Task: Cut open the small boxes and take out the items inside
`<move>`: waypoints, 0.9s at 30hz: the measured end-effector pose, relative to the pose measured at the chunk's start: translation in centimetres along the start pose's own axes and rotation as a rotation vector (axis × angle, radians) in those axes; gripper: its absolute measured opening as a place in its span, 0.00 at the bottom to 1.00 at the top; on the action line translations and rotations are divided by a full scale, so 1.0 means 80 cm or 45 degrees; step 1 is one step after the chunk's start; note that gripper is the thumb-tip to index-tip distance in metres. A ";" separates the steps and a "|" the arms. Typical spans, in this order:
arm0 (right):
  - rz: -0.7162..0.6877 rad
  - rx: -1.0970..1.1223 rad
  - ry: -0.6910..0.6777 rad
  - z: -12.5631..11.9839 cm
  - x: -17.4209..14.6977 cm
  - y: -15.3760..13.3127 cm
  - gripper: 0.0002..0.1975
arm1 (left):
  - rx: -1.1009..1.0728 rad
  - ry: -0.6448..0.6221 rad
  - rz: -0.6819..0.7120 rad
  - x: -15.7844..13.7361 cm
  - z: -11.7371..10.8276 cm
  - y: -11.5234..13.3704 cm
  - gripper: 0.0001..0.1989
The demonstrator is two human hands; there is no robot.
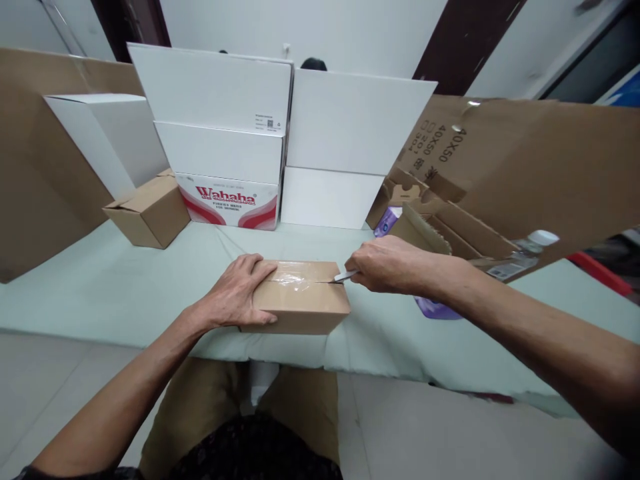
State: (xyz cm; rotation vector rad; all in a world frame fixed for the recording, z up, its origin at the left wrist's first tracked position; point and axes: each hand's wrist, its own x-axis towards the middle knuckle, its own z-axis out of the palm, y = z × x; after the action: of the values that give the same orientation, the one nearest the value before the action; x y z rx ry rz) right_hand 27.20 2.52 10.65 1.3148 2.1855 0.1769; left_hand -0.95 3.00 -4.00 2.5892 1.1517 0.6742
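A small brown cardboard box (300, 303) lies in front of me near the table's front edge, clear tape along the seam of its top. My left hand (241, 290) grips its left end, thumb on the front side and fingers over the top. My right hand (377, 265) is closed round a utility knife (345, 275), whose handle is mostly hidden in the fist. The knife's tip meets the top seam at the box's right end, where a short slit shows.
Tall white cartons (227, 160) stand behind, one marked Wahaha. Another brown box (150, 210) sits at left. An open cardboard box (440, 223), a clear plastic bottle (525, 253) and purple packages (387, 221) are at right. Large cardboard panels (550, 173) flank the cloth-covered table (125, 287).
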 end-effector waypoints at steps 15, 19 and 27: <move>0.465 0.510 0.066 0.158 -0.045 0.065 0.22 | 0.093 -0.054 0.009 -0.002 -0.004 0.001 0.48; 0.669 0.573 0.119 0.238 -0.017 0.033 0.21 | 0.112 -0.096 0.042 0.009 -0.007 -0.005 0.48; 0.940 0.518 0.277 0.296 0.028 0.012 0.18 | 0.181 -0.039 0.015 0.006 -0.013 -0.001 0.49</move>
State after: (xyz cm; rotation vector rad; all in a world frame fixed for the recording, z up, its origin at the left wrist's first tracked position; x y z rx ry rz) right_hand 39.90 0.76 -9.45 2.3965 1.8512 0.1634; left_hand -1.27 3.44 -2.97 2.7148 1.2176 0.5722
